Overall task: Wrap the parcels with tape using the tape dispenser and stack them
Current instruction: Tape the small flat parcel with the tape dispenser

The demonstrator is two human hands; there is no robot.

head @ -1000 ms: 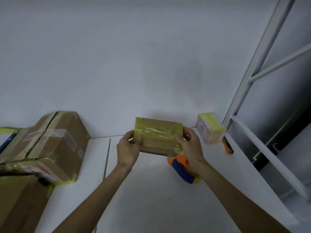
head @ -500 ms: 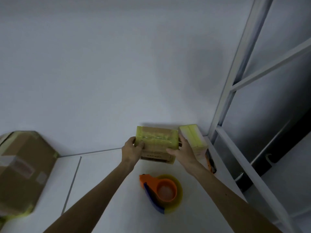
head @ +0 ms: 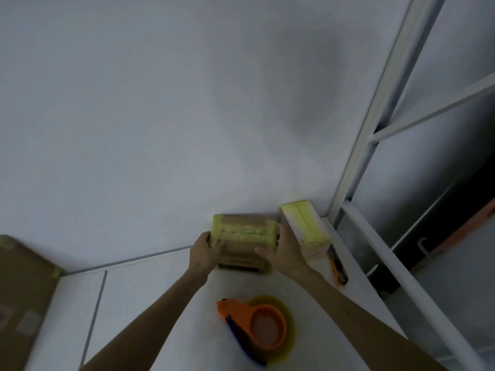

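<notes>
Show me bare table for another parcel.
Free: the white table between the large cardboard box and the left forearm. Crowded: the right corner, where the left hand and right hand hold the taped parcel beside the yellow-topped box, knife and tape dispenser.

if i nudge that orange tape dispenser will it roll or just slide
Probably slides: the tape dispenser lies on its side, yellow tape roll flat on the table. Its blue handle juts out, so an off-centre push would likely spin it. Looks like rigid plastic, so probably stiff.
</notes>
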